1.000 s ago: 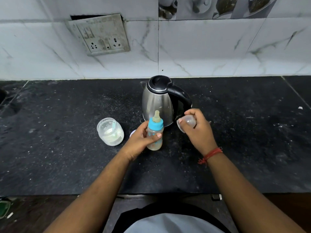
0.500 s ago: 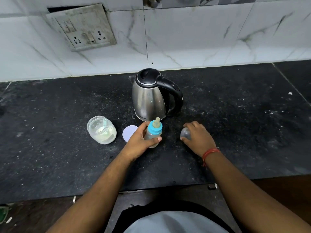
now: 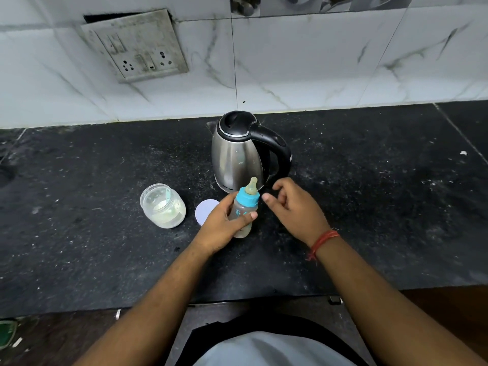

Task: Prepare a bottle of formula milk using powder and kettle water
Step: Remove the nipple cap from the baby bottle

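Left hand [image 3: 220,224] wraps the bottle [image 3: 244,210], upright on the counter [image 3: 369,220], long axis vertical, just in front of the kettle [image 3: 237,154]. Right hand [image 3: 293,207], half-open and holding nothing, sits just right of the bottle's blue collar, nearer it. Powder jar [image 3: 162,206] stands left of the kettle; kettle's base lettering unreadable.

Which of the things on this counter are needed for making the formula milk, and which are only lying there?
Belong to the job:
- baby bottle, held in the left hand
- kettle
- powder jar, open
- white lid, flat beside the jar
- right hand, empty, beside the bottle

Just there:
- wall socket
- red wrist thread
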{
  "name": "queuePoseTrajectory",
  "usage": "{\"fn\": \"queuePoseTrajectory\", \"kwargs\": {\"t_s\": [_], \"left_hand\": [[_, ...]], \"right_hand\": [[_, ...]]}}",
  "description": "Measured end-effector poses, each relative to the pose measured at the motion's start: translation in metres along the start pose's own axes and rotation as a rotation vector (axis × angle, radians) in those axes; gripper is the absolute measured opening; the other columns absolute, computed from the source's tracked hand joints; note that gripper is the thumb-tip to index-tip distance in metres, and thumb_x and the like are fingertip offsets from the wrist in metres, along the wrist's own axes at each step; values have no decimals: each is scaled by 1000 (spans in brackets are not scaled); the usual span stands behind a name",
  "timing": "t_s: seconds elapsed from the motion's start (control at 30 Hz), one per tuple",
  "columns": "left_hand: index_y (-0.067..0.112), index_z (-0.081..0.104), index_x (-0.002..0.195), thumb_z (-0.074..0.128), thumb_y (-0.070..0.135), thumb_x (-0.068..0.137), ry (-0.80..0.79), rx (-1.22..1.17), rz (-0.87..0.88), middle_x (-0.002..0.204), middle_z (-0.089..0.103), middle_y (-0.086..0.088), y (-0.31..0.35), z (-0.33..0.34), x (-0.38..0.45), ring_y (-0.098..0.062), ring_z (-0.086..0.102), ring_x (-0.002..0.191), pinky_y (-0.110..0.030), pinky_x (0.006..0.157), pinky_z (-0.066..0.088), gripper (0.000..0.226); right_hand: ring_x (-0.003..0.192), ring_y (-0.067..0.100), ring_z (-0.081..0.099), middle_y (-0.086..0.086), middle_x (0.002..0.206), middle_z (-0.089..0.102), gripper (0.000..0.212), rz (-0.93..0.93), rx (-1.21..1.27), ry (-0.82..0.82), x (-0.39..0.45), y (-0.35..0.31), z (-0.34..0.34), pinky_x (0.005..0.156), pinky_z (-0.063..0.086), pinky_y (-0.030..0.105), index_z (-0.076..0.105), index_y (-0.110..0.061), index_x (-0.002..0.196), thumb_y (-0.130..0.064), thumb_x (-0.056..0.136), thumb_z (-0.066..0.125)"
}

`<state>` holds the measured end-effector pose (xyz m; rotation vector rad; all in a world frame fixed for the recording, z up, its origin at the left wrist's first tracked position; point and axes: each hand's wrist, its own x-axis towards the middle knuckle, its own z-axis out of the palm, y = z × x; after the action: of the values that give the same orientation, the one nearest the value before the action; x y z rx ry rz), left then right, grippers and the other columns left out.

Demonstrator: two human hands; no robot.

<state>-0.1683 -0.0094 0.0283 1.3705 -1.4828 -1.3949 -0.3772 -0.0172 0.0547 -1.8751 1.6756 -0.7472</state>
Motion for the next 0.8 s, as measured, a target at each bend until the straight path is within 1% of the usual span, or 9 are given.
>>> {"fn": "queuePoseTrajectory", "kwargs": {"t_s": [0.07,0.13,0.2,0.27,0.37,0.43,0.53,0.7,0.8], "left_hand": [[36,58,128,78,28,89,38,67,63,113,72,13,7,4,-2,0,66,105,-16,91,48,44],[40,55,125,76,28,91,86,145,139,114,70,13,14,9,-3,0,66,105,-18,90,49,42],[34,56,127,71,41,88,153,212,195,116,69,12,19,14,-3,-4,66,105,-29,90,54,42],[29,54,128,63,50,84,203,293,225,114,67,13,23,16,-2,-6,67,103,-37,89,56,50],[26,53,128,63,47,84,271,373,286,113,65,11,30,19,-3,-9,65,102,-40,86,57,50],[19,55,128,65,43,85,302,422,332,115,65,7,31,19,0,-14,64,105,-41,87,56,50],[13,55,127,70,36,86,289,431,354,115,64,3,32,19,5,-16,63,106,-41,89,55,49],[12,54,124,73,35,85,213,395,291,110,67,1,35,19,7,-14,66,98,-41,83,56,49],[15,53,128,74,34,85,161,372,257,113,67,4,36,15,9,-9,66,101,-39,86,56,52]], "right_hand": [[71,10,54,-8,80,54,53,21,84,-71,4,-12,8,66,50,35,55,-28,108,-73,81,53],[71,9,54,-10,81,55,51,52,186,-82,7,-22,15,69,52,35,58,-26,109,-67,80,64],[77,6,61,-12,85,63,49,76,296,-42,8,-30,20,74,54,31,60,-23,108,-60,78,72],[85,1,66,-13,93,69,49,92,321,-2,9,-37,21,77,54,24,59,-24,105,-61,77,75],[85,-2,68,-13,93,71,41,106,376,87,10,-47,21,75,55,19,61,-24,101,-53,79,79],[82,-2,69,-13,89,72,37,106,424,147,9,-54,21,70,54,17,63,-23,98,-49,80,80],[77,-1,69,-12,83,71,33,94,429,194,11,-61,19,67,53,17,62,-23,91,-49,80,80],[74,4,70,-9,80,71,27,121,439,168,15,-60,13,71,61,32,63,-25,85,-45,80,80],[74,6,70,-7,81,72,26,104,441,152,15,-60,9,70,61,31,64,-22,87,-42,83,79]]}}
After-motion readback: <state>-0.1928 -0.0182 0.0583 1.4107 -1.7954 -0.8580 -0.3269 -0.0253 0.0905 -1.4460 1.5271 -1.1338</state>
